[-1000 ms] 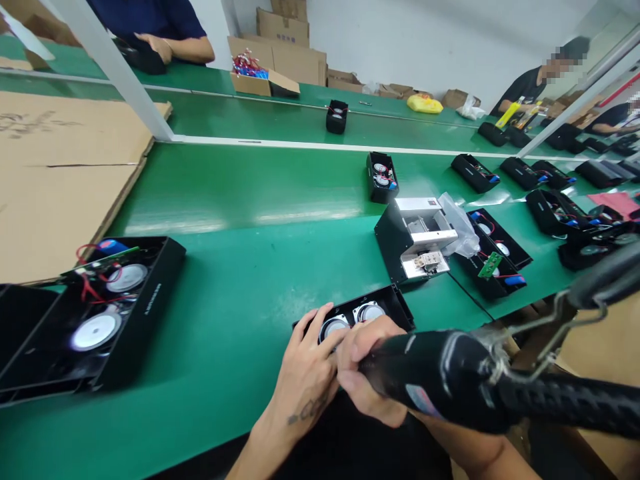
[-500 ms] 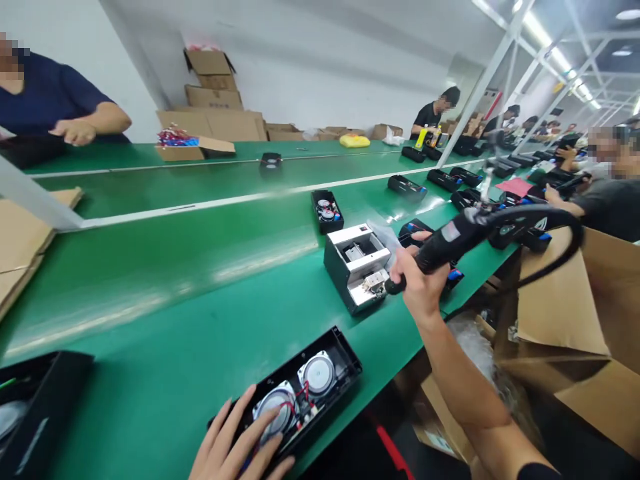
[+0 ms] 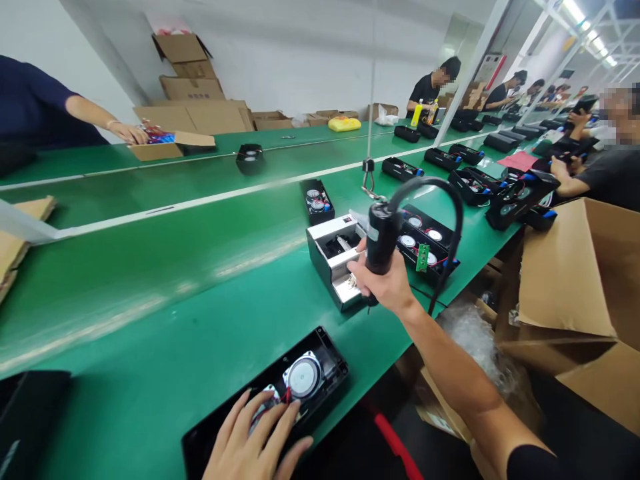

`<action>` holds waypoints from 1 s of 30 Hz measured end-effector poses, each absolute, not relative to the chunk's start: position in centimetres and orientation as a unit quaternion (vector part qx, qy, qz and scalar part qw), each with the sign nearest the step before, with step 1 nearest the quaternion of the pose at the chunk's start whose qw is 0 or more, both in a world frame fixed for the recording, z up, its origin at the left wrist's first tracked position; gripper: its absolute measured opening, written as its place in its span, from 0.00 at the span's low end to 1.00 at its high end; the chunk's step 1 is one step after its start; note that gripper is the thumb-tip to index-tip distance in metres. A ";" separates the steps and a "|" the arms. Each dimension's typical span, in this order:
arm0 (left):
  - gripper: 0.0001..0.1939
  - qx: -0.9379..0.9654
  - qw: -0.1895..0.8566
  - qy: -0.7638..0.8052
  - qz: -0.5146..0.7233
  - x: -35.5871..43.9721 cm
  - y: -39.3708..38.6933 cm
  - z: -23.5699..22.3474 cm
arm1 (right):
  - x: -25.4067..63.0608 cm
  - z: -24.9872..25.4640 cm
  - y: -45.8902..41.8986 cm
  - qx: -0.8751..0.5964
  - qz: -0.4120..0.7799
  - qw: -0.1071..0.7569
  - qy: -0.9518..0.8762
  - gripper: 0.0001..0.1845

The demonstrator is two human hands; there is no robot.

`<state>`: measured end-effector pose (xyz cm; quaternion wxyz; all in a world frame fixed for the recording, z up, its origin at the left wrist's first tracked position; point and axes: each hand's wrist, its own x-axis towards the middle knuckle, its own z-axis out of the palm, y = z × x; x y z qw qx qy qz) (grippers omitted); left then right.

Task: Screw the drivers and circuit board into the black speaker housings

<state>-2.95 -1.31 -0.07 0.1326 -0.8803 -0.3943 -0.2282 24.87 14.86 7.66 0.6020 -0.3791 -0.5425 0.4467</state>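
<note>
Now that the electric screwdriver point(image 3: 381, 233) is held close to upright, rather than slanted as half a second earlier, its lower end is brought to the front of the silver-and-black box point(image 3: 325, 267); it is gripped by the right hand point(image 3: 385, 280), with the fingers wrapped around the barrel, while its black cable point(image 3: 458, 220) is looped over to the right; whether the box is touched by the tip cannot be told, as that part is blurred and mostly covered by the hand. Beneath the left hand point(image 3: 260, 437), the black speaker housing point(image 3: 324, 367) is kept on the tabletop point(image 3: 165, 360), near its edge; the fingers are spread apart and laid across the housing, clamped on nothing that can be seen; one round speaker point(image 3: 303, 377) is left uncovered beyond them. Since the screwdriver is held well apart from the housing, over which both hands are gathered a second earlier, the work on it appears to be paused; the housing seems merely to be steadied. Across the way, a co-worker's hand point(image 3: 131, 133) is now lowered to a small carton point(image 3: 159, 152).
</note>
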 end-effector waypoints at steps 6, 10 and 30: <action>0.13 -0.866 0.078 -0.463 -0.170 -1.2 -2.2 0.5 | 23.6 8.4 8.0 -0.238 0.545 0.644 -0.481 0.14; 0.13 -0.852 0.069 -0.494 -0.161 -0.6 -2.6 1.0 | 21.7 7.4 5.2 -0.211 0.571 0.616 -0.501 0.13; 0.17 -0.842 0.038 -0.508 -0.178 -0.3 -3.0 0.8 | 18.0 5.1 4.4 -0.214 0.532 0.562 -0.596 0.16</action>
